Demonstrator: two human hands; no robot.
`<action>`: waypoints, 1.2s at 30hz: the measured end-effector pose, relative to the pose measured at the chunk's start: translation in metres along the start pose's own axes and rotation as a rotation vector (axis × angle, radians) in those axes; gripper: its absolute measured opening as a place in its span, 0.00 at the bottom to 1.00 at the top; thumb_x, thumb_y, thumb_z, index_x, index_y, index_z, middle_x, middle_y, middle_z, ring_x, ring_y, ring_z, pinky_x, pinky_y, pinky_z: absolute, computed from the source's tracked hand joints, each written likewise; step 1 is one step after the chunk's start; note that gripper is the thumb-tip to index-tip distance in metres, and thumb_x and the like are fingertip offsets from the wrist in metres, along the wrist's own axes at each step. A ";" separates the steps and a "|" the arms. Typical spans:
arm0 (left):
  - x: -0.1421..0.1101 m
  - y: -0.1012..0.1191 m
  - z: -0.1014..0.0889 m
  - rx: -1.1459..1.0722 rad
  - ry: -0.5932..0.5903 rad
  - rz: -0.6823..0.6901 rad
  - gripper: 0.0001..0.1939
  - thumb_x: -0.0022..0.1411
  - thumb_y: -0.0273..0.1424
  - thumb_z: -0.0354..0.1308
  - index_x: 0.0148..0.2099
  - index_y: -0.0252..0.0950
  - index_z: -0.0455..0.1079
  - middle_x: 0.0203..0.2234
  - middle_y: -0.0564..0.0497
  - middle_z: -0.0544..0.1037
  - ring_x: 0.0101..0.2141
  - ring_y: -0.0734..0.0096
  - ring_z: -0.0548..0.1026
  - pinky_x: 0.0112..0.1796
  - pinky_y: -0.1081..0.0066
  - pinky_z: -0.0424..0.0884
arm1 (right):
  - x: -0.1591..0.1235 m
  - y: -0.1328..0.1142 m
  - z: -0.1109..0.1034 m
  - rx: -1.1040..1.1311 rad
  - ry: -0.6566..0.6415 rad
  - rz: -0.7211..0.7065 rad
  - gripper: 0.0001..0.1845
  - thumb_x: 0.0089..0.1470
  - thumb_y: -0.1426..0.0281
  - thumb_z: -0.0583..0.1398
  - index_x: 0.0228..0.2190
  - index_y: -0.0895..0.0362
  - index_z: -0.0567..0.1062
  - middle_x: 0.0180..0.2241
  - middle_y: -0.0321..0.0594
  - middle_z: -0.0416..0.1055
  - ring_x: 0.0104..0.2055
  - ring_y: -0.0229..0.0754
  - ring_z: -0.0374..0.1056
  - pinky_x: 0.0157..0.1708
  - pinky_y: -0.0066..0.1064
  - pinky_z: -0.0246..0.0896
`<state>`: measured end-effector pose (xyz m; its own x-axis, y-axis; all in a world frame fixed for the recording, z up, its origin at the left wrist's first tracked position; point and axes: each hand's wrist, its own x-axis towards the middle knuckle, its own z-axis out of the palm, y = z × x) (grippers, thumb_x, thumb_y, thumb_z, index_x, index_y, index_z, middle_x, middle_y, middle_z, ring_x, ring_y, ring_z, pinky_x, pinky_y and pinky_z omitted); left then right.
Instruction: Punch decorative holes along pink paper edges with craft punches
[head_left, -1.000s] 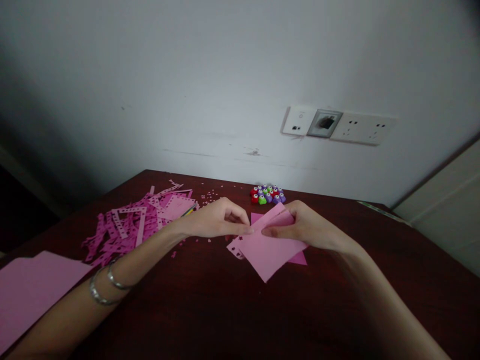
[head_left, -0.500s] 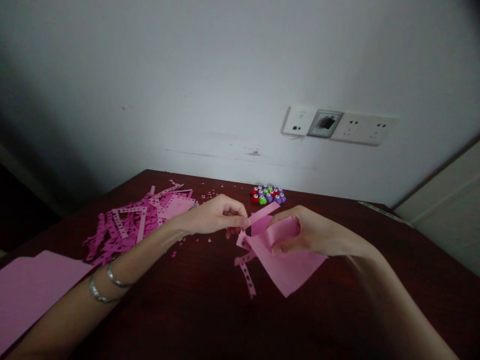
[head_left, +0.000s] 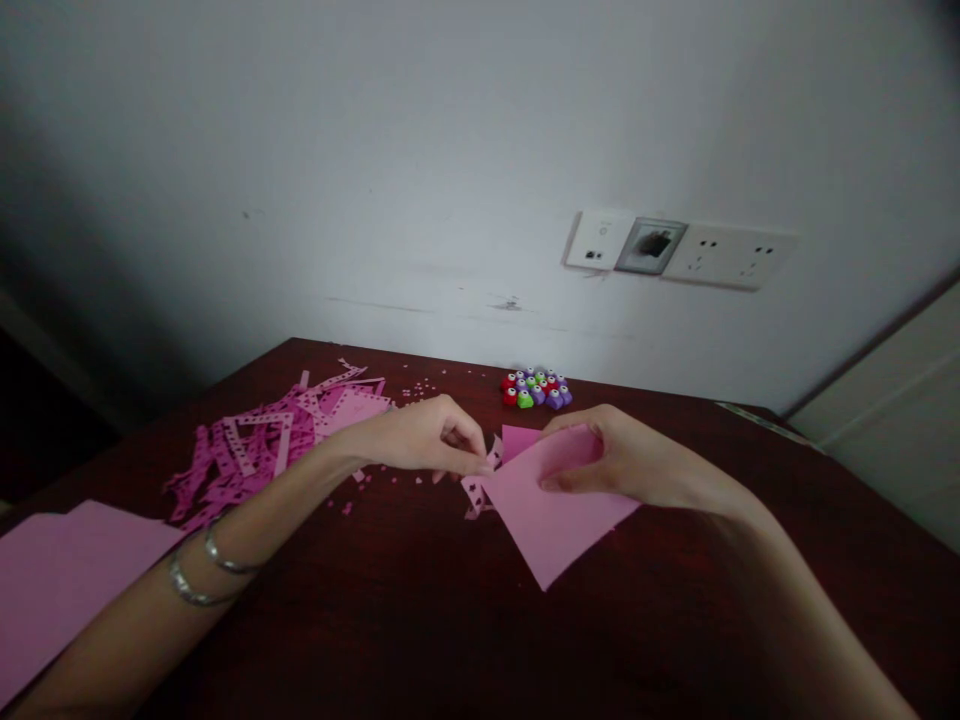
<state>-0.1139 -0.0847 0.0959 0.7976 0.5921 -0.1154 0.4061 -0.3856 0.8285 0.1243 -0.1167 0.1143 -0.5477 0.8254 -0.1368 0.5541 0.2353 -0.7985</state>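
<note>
Because our right hand (head_left: pixel 622 465) grasps the pink paper sheet (head_left: pixel 551 520), thumb on top, the sheet lies steady on the dark wooden table (head_left: pixel 390 620) while our left hand (head_left: pixel 424 440) brings its fingertips (head_left: pixel 474 462) together at the sheet's edge, beside a punched paper strip (head_left: pixel 474 497); whether they hold that strip, we cannot tell.

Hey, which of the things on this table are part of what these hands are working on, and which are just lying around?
In use:
left hand, pinching a punched pink paper strip
right hand, holding a pink paper sheet

Lying about:
heap of punched pink offcuts
cluster of colourful craft punches
loose pink sheet
</note>
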 end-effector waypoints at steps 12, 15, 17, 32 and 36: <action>0.001 -0.003 -0.001 -0.079 -0.095 0.003 0.13 0.56 0.39 0.56 0.32 0.33 0.70 0.21 0.55 0.70 0.19 0.82 0.66 0.20 0.79 0.59 | -0.005 -0.007 -0.002 -0.091 -0.098 -0.061 0.14 0.43 0.72 0.62 0.36 0.58 0.75 0.30 0.35 0.72 0.28 0.34 0.65 0.22 0.21 0.56; 0.000 -0.002 0.000 -0.091 -0.107 0.001 0.12 0.55 0.38 0.57 0.32 0.33 0.70 0.21 0.54 0.70 0.19 0.81 0.66 0.20 0.79 0.60 | -0.005 -0.007 -0.002 -0.105 -0.120 -0.062 0.13 0.43 0.72 0.62 0.35 0.58 0.75 0.30 0.35 0.72 0.28 0.35 0.66 0.23 0.21 0.56; 0.000 -0.001 0.001 -0.095 -0.113 0.003 0.11 0.55 0.37 0.57 0.32 0.33 0.70 0.22 0.54 0.70 0.19 0.81 0.67 0.19 0.79 0.60 | -0.004 -0.005 -0.002 -0.105 -0.132 -0.066 0.12 0.43 0.72 0.62 0.34 0.58 0.75 0.30 0.36 0.73 0.29 0.36 0.66 0.24 0.22 0.57; -0.019 -0.008 -0.035 0.162 -0.133 -0.089 0.09 0.55 0.34 0.55 0.28 0.35 0.71 0.20 0.54 0.71 0.22 0.78 0.66 0.24 0.77 0.61 | -0.007 -0.004 -0.009 -0.088 -0.117 0.011 0.13 0.46 0.70 0.60 0.36 0.59 0.75 0.28 0.36 0.71 0.25 0.33 0.63 0.19 0.20 0.53; -0.035 -0.033 -0.070 0.405 -0.087 -0.353 0.08 0.52 0.28 0.54 0.23 0.34 0.68 0.16 0.55 0.68 0.20 0.78 0.63 0.24 0.76 0.58 | -0.005 0.003 -0.010 -0.024 -0.030 0.102 0.14 0.49 0.63 0.58 0.34 0.61 0.74 0.24 0.37 0.69 0.21 0.33 0.62 0.16 0.21 0.52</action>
<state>-0.1864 -0.0427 0.1110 0.6090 0.6806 -0.4074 0.7813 -0.4263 0.4558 0.1347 -0.1152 0.1183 -0.5061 0.8300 -0.2344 0.6223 0.1632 -0.7656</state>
